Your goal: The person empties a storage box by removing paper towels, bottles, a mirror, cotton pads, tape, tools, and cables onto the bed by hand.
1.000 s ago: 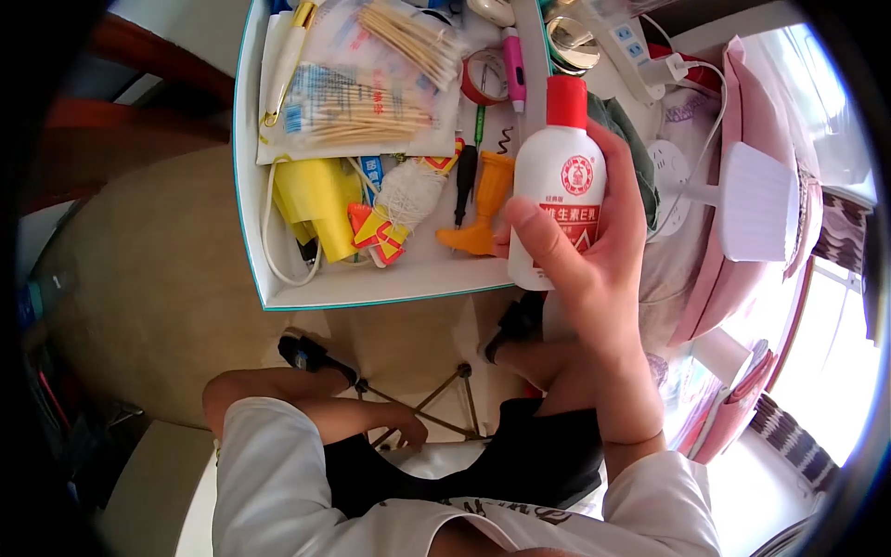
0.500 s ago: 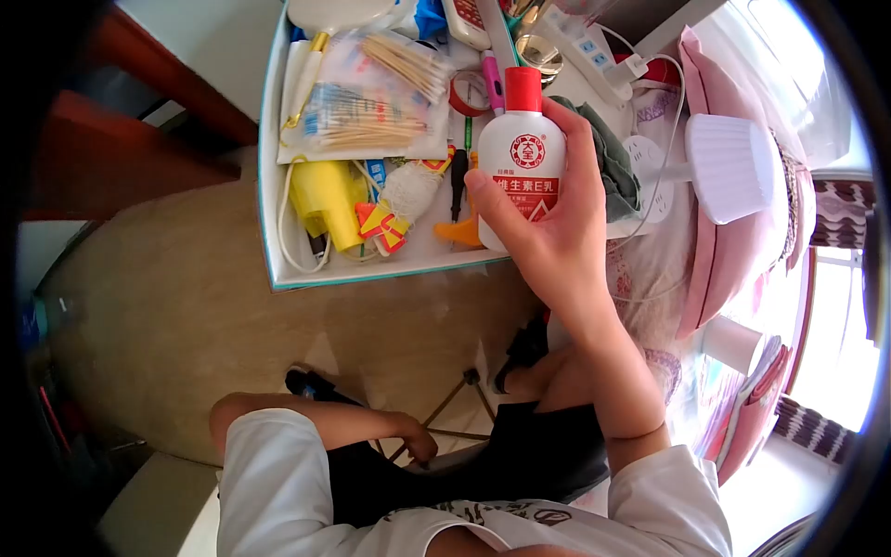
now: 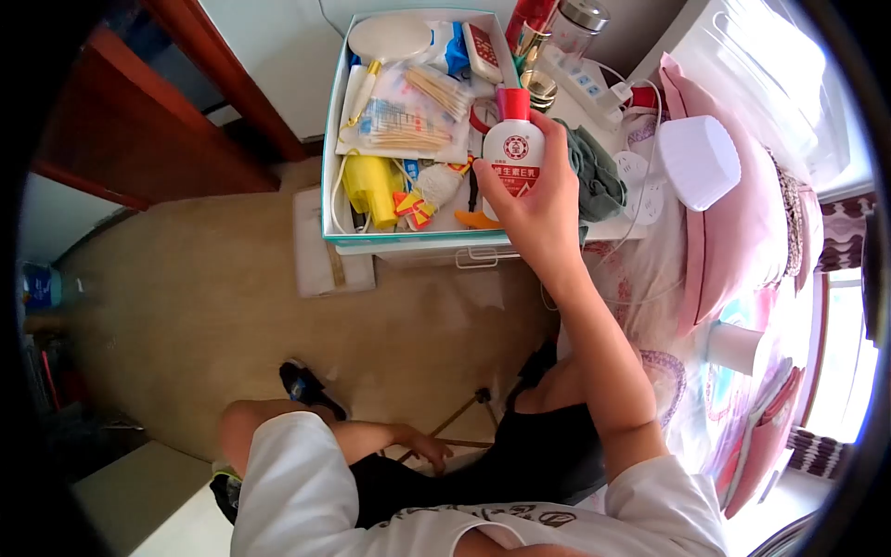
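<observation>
In my right hand is a white lotion bottle with a red cap, held upright with its red-and-white label facing me. Thumb and fingers wrap its sides over the right front part of a white box with a teal edge. Inside the box, near the bottle, are a bag of cotton swabs, a yellow object, a ball of white string and a roll of tape. My left hand hangs by my lap with loose fingers and nothing in it.
Right of the box lie a dark green cloth and a power strip with a plugged-in white cable. A white lamp stands before a pink pillow. Glass jars stand behind. A drawer handle shows below.
The view has shifted back, so more of the box and the jars behind it show. My right hand still grips the bottle; my left hand stays by my lap.
</observation>
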A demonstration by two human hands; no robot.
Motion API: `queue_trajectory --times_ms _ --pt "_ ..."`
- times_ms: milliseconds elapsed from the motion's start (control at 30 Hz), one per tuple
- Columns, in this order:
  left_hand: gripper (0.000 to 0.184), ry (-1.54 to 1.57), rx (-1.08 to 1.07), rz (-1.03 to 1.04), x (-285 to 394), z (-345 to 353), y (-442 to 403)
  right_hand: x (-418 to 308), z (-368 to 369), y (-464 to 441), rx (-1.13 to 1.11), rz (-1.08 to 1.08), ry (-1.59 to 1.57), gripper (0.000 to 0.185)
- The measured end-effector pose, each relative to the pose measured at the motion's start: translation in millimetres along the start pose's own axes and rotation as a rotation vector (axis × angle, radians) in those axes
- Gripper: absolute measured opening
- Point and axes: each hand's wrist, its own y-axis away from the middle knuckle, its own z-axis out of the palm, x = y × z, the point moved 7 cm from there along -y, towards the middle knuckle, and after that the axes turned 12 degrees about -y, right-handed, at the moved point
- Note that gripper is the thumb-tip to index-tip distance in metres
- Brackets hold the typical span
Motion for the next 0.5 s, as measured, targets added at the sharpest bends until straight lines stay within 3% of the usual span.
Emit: queue_trajectory --times_ms 67,133,167,267,333,400,500 --pt "0.058 0.181 0.169 0.071 9 -5 15 -3 4 2 0.006 0.007 0.014 0.064" --pt "0.064 0.032 0.03 0.123 36 -8 45 1 4 -1 0.029 0.079 -0.038 0.065" --pt "0.075 -0.093 -0.104 0.076 9 7 13 0 5 -3 0.033 0.057 0.059 0.065" --pt "0.082 -0.072 0.085 0.154 0 15 -3 0 8 -10 -0.008 0.042 0.076 0.067" --pt "0.087 -0.007 0.028 0.216 19 5 10 2 10 -13 -0.03 0.099 0.029 0.068" --pt "0.089 -0.146 -0.248 0.091 30 5 9 5 16 -19 -0.111 0.092 0.1 0.069" --pt "0.083 -0.246 -0.174 -0.018 51 -28 29 -2 27 -37 -0.19 0.071 0.072 0.07"
